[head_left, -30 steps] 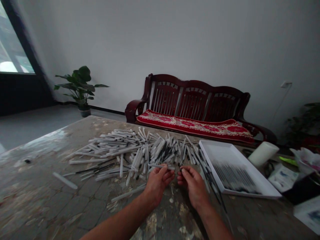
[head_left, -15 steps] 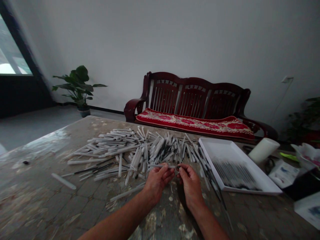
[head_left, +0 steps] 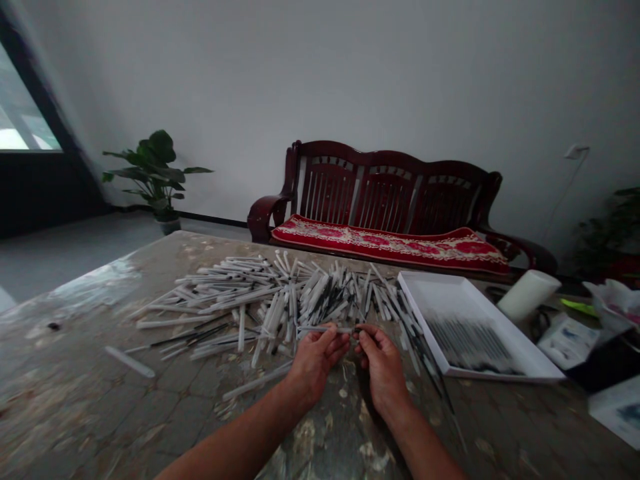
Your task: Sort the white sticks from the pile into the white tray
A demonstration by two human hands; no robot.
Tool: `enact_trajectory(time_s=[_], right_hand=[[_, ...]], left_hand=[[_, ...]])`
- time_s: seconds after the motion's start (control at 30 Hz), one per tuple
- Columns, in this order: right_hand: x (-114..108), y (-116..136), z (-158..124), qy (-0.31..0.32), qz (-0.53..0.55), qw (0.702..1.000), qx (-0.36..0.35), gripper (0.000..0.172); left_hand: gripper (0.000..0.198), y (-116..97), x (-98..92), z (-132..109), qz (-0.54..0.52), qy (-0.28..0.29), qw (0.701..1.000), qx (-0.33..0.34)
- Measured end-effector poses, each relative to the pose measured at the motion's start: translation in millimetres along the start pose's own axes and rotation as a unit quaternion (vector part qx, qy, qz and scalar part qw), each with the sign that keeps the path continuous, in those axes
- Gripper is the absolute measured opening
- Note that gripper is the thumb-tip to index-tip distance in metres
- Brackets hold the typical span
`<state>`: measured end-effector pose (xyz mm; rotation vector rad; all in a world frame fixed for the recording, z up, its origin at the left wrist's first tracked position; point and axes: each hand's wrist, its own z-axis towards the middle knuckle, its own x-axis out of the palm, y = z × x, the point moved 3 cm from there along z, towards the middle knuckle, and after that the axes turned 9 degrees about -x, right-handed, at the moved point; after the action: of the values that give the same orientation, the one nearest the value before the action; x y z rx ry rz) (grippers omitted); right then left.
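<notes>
A slim pen-like stick (head_left: 316,329), pale along its length with a dark right end, lies nearly level across my two hands. My left hand (head_left: 317,360) pinches its pale body between thumb and fingers. At the dark end, the fingertips of my right hand (head_left: 381,363) are closed; the exact grip there is too small to make out. Just beyond both hands spreads a big loose heap of similar sticks (head_left: 270,293), white or translucent with dark parts. To the right, a shallow white box (head_left: 537,350) holds a row of dark-and-clear sticks (head_left: 473,343).
On the patterned table (head_left: 145,407), one pale tube (head_left: 129,361) lies apart at the left. A white roll (head_left: 529,297) and a small printed box (head_left: 569,341) stand right of the white box. Behind are a red wooden bench (head_left: 385,193) and a potted plant (head_left: 155,170).
The view has shifted very slightly. Both hands keep almost the same place on the stick, with a small shift of my right fingers at its dark end.
</notes>
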<state>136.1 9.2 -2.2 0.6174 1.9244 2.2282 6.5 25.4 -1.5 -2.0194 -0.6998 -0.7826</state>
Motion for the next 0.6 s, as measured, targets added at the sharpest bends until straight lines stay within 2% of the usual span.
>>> enact_trajectory(time_s=[0.6], right_hand=[[1.9, 0.5, -1.1, 0.001, -0.025, 1.0, -0.005, 0.035]], left_hand=[[0.011, -2.5, 4.1, -3.8, 0.01, -0.009, 1.0, 0.003]])
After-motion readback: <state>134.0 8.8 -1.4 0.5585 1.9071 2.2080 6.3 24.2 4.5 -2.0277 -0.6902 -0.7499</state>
